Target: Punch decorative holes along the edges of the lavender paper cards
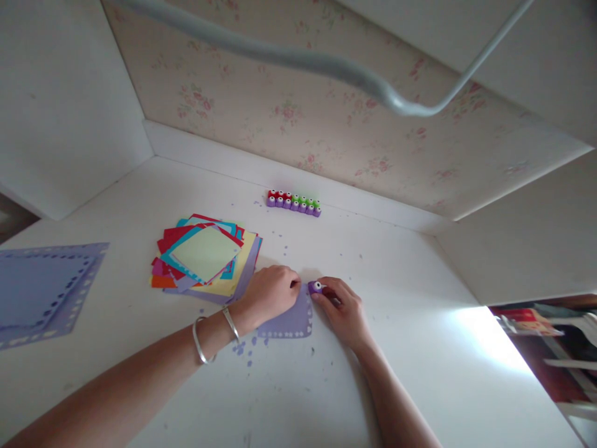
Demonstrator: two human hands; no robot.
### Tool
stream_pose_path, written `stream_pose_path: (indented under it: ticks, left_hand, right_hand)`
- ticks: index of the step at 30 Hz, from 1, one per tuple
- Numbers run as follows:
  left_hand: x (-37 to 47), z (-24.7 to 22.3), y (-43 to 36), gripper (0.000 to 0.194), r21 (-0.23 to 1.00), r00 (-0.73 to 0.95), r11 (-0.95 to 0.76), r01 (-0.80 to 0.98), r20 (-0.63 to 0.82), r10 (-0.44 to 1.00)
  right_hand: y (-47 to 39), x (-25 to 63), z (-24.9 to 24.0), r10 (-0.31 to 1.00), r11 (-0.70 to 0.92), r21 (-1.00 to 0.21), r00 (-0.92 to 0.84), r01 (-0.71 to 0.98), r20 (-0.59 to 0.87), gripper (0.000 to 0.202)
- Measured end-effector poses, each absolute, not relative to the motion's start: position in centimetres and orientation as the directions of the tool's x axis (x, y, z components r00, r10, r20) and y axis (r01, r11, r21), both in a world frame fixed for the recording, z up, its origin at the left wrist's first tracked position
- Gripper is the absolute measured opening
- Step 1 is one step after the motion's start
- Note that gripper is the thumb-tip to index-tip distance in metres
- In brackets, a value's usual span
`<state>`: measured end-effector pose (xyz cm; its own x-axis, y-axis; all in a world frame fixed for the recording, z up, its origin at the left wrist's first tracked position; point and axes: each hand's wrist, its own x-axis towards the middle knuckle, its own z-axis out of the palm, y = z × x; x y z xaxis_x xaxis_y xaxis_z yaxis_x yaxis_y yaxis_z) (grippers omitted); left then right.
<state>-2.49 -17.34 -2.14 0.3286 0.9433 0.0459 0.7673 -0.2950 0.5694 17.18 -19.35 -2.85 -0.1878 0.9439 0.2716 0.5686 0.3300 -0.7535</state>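
Observation:
A small purple sheet [285,322] lies on the white table, with a row of punched shapes along its near and right edges. My left hand [275,291], closed, rests over its upper part, fingers curled at the sheet's far edge. At the sheet's upper right corner, my right hand [339,308] pinches a small purple paper punch [315,287] with a white and black top. Small purple punched bits [240,348] are scattered by the sheet's lower left side.
A pile of coloured papers [208,252] lies left of my hands. Larger punched purple sheets [41,292] are at the far left. Two rows of small punches [293,203] stand near the back wall. A white curved tube [326,62] crosses overhead.

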Motion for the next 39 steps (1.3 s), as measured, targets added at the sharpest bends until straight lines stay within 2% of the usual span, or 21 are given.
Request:
stream_pose_path:
  ticks: [15, 30, 34, 39]
  left_hand:
    - [-2.6, -1.9, -17.6, 0.025, 0.535, 0.330, -0.324, 0.780, 0.088, 0.940]
    - [-2.4, -2.0, -18.2, 0.018, 0.570, 0.377, -0.397, 0.719, 0.160, 0.912]
    - [-2.1, -2.5, -18.7, 0.021, 0.571, 0.375, -0.421, 0.705, 0.203, 0.904]
    - [-2.2, -2.7, -19.5, 0.027, 0.541, 0.394, -0.461, 0.703, 0.244, 0.886]
  right_hand:
    - [-19.3, 17.1, -3.0, 0.943, 0.332, -0.741, -0.203, 0.584, 0.262, 0.017]
    - [-19.1, 17.4, -3.3, 0.953, 0.303, -0.733, -0.196, 0.609, 0.231, 0.019]
    - [-19.1, 17.6, -3.3, 0.950, 0.314, -0.726, -0.210, 0.613, 0.233, 0.018]
    - [-18.9, 18.0, -3.5, 0.934, 0.348, -0.719, -0.291, 0.602, 0.209, 0.028]
